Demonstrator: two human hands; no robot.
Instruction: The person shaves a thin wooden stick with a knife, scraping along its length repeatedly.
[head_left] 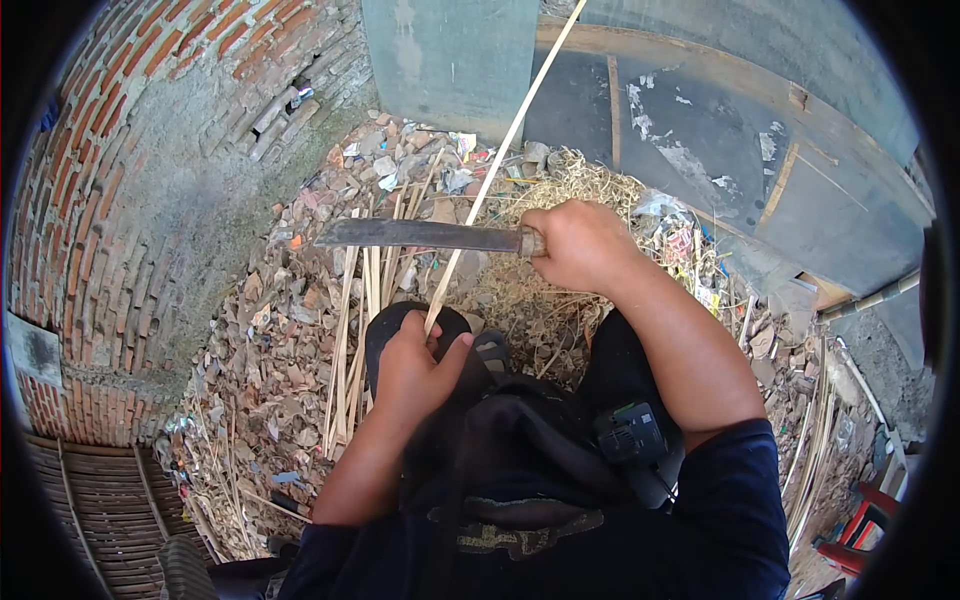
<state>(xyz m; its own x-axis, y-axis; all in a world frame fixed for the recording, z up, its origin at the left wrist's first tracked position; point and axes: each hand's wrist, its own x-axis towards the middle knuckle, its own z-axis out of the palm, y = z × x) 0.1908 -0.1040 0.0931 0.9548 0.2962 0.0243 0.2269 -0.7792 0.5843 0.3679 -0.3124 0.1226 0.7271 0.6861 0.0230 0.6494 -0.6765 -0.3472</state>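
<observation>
This looks like a rough yard. A weathered brick wall (90, 215) and grey panels (450, 60) border ground (255, 345) strewn with rubble (385, 165).

The right arm (690, 345) reaches in from the lower right of the frame toward its centre, elbow bent, forearm bare and slanting up to the left. From here I can see the right grip (590, 245) balled tight just above and right of centre, knuckles up. The left forearm (362, 460) rises from the lower left, leaning rightward. Its left grip (412, 362) sits lower, left of centre over the left knee (458, 325), fingers curled in and thumb (458, 352) angled toward the upper right. The two are well apart.
</observation>
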